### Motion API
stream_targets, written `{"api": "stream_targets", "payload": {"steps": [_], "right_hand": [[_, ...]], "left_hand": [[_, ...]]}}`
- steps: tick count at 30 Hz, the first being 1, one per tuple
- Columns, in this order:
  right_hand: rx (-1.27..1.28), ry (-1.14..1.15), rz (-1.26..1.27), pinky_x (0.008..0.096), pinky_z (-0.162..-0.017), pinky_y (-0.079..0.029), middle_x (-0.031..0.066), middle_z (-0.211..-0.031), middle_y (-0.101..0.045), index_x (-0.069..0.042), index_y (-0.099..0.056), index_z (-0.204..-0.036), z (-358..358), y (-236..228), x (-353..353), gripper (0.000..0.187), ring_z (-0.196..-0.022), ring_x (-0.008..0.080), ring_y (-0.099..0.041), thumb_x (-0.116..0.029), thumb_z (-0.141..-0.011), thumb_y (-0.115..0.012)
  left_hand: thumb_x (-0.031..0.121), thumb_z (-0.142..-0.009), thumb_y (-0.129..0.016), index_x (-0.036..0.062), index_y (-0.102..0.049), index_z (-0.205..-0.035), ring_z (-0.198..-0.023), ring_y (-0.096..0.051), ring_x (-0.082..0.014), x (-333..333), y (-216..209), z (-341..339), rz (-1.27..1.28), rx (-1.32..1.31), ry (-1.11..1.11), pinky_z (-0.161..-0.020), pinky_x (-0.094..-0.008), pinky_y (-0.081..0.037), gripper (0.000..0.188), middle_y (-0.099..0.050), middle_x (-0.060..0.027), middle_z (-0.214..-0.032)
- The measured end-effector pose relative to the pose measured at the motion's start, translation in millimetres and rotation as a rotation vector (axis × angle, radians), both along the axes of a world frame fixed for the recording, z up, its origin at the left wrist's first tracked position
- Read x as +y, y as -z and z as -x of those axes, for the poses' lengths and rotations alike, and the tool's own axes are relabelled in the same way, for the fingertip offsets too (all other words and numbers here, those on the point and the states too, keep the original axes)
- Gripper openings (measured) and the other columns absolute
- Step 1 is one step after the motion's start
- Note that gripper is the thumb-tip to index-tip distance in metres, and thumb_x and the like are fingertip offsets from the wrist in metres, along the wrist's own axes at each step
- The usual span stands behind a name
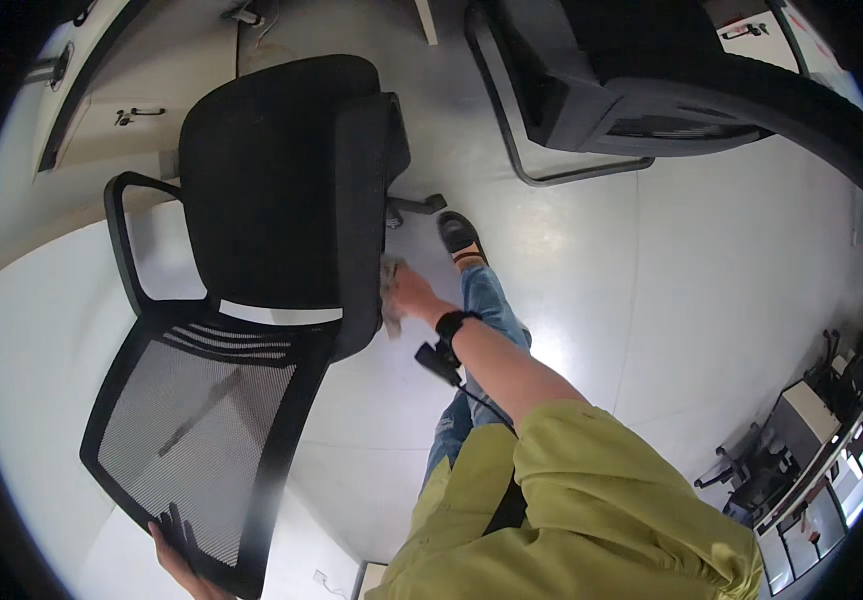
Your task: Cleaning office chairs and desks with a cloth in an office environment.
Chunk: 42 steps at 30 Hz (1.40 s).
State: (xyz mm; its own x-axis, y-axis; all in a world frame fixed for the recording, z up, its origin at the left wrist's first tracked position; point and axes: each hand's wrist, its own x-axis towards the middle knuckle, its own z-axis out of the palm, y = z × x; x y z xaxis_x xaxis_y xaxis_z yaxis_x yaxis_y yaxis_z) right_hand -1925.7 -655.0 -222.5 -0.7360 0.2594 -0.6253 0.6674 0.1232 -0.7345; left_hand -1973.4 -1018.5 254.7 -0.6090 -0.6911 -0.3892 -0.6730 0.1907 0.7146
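I judge this wiping: my right hand [414, 291] bunches a crumpled grey cloth [390, 312] against the black mesh-backed office chair [267, 190] just left of it; my left hand [178, 562] spreads at the backrest's [264, 480] edge. Next likely calls for stroking that side.

The chair seat [262, 185] looks matt cloth, its backrest [197, 435] fine mesh, the floor [582, 300] smooth and glossy.

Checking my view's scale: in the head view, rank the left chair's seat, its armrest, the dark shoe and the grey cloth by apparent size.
1. Seat
2. Armrest
3. Dark shoe and grey cloth: too alike to rank
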Motion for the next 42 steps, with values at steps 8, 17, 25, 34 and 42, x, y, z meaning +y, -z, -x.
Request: {"api": "stream_targets", "payload": {"steps": [8, 17, 25, 34, 42], "right_hand": [[0.109, 0.031, -0.218, 0.0476, -0.074, -0.048, 0.0259, -0.093, -0.061, 0.006, -0.052, -0.106, 44.4, -6.1, 36.4, 0.03, -0.089, 0.04, -0.059, -0.012, -0.083, -0.051], [0.323, -0.248, -0.117, 0.0444, -0.087, -0.042, 0.025, -0.105, -0.056, 0.002, -0.055, -0.104, -32.6, 25.8, -58.9, 0.026, -0.101, 0.0379, -0.052, -0.008, -0.084, -0.043], [-0.003, 0.258, 0.733, 0.0357, -0.077, -0.048, 0.0126, -0.094, -0.061, 0.003, -0.057, -0.101, -48.9, -90.1, -53.7, 0.021, -0.091, 0.0243, -0.059, -0.002, -0.083, -0.049], [0.222, 0.284, 0.555, 0.0333, -0.063, -0.044, 0.0093, -0.081, -0.061, 0.004, -0.056, -0.088, -68.7, -193.0, 40.8, 0.019, -0.074, 0.0173, -0.056, -0.014, -0.086, -0.052], [0.282, -0.26, -0.7, 0.0436, -0.06, -0.049, 0.0191, -0.075, -0.063, 0.001, -0.058, -0.077, 23.8, -241.4, 111.8, 0.028, -0.069, 0.0366, -0.061, -0.027, -0.078, -0.062]], "left_hand": [[0.034, -0.095, -0.045, -0.0064, -0.052, -0.109, -0.085, -0.059, -0.0233, 94.0, 10.0, -6.8, 0.015, 0.202, 0.035, -0.073, -0.0313, -0.049, 0.043, -0.057, -0.0161, -0.104], [0.034, -0.095, -0.046, -0.003, -0.047, -0.117, -0.102, -0.058, -0.019, 43.8, 12.6, 7.5, 0.03, 0.198, 0.196, -0.083, -0.0305, -0.04, 0.043, -0.061, -0.0102, -0.108], [0.03, -0.093, -0.05, -0.0046, -0.056, -0.105, -0.084, -0.06, -0.0167, 62.7, 14.0, 10.5, 0.071, 0.205, 0.121, -0.071, -0.0268, -0.046, 0.037, -0.063, -0.0121, -0.101], [0.035, -0.089, -0.056, -0.0111, -0.06, -0.092, -0.069, -0.059, -0.0184, 32.7, 19.6, -0.8, 0.19, 0.309, 0.211, -0.062, -0.029, -0.048, 0.047, -0.063, -0.0127, -0.08], [0.024, -0.091, -0.055, -0.0089, -0.055, -0.102, -0.073, -0.056, -0.0148, 72.4, 9.1, -5.1, 0.148, 0.33, 0.127, -0.064, -0.0278, -0.044, 0.034, -0.061, -0.0085, -0.086]]}}
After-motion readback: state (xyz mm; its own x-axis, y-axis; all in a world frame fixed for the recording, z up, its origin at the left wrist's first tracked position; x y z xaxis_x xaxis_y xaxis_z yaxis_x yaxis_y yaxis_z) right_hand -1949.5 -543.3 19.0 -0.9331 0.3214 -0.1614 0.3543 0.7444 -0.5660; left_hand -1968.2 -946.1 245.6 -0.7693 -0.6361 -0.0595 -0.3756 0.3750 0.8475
